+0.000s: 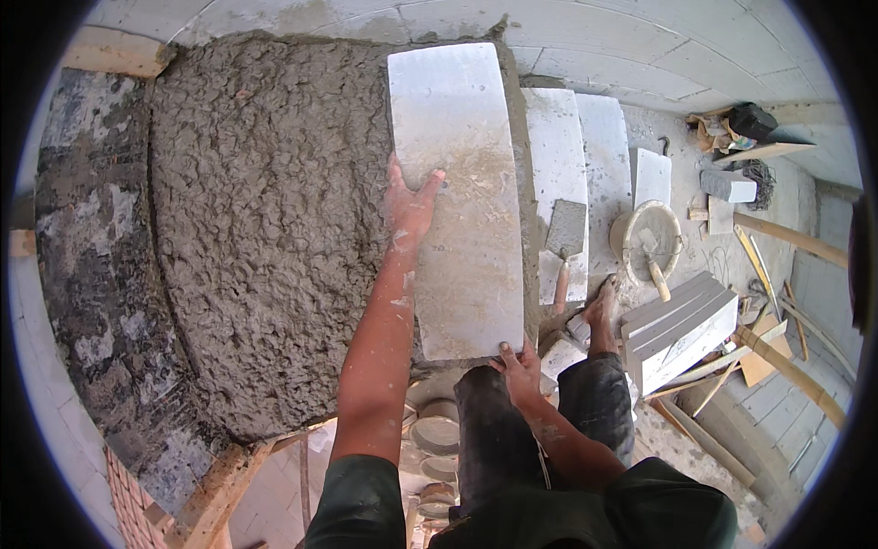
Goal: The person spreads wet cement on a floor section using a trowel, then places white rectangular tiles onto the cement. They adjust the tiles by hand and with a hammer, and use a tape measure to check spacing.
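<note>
A long pale concrete slab (468,247) lies at the right side of a bed of wet grey mortar (265,220). My left hand (414,197) grips the slab's left edge near its middle, thumb on the top face and fingers at the side. At the near right corner, my right hand (519,368) holds the slab's near edge, its thumb on top; the fingers beneath are partly hidden. A flat trowel (567,229) with a wooden handle rests on the pale step slab (555,146) to the right, beside the slab I hold.
More step slabs (604,137) descend rightward. A round bucket (675,229) holds a wooden-handled tool (658,282). Stacked grey blocks (686,339) stand near bamboo poles (791,375). A dark stained board (96,274) borders the mortar at left; a block wall (631,41) runs along the back.
</note>
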